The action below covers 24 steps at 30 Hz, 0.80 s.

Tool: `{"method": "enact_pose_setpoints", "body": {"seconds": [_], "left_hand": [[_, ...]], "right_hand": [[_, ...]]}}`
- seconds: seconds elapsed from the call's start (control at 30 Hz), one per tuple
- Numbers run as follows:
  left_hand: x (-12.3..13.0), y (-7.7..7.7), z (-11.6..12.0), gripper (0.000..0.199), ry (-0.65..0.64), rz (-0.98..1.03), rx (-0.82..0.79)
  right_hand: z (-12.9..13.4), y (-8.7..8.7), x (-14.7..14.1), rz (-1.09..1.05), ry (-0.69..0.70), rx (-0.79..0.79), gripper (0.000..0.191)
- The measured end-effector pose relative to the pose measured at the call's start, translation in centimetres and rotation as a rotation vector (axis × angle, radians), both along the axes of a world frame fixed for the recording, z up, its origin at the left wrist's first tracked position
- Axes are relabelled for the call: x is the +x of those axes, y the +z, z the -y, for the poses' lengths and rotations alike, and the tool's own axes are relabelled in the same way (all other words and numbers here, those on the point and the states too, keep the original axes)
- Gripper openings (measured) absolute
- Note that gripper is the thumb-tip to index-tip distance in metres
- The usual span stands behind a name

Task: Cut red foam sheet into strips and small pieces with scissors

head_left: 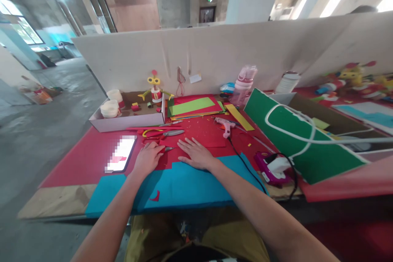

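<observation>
My left hand [148,159] rests at the front middle of the red-covered table, its fingers curled near the handle end of a small pointed tool [169,148]; what lies under the fingers is hidden. My right hand [196,154] lies flat with fingers spread on a red sheet [211,137], holding nothing. Beneath both wrists stretches blue paper [184,186] with a small red scrap [155,196] on it. Scissors with yellow handles [150,132] lie just beyond my left hand. A lit phone [122,153] is left of it.
A pink glue gun [226,126], a purple power strip [267,168] with cables and a green board [294,139] are on the right. Behind stand a box with paper cups [129,122], stacked coloured sheets [193,107] and a pink bottle [243,86].
</observation>
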<state>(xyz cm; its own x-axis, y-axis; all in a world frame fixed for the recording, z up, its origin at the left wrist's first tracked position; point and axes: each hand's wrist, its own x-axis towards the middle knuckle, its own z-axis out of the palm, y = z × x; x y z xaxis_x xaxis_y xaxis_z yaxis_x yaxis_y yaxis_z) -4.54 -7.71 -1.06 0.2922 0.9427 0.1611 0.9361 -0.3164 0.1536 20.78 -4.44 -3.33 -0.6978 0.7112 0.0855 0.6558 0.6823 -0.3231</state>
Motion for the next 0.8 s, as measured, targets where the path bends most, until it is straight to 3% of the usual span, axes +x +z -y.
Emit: {"method": "enact_pose_setpoints", "body": {"seconds": [0.8], "left_hand": [[2.3, 1.1, 1.2, 0.036, 0.024, -0.044, -0.038]], "right_hand": [[-0.1, 0.5, -0.2, -0.015, -0.001, -0.039, 0.078]]}}
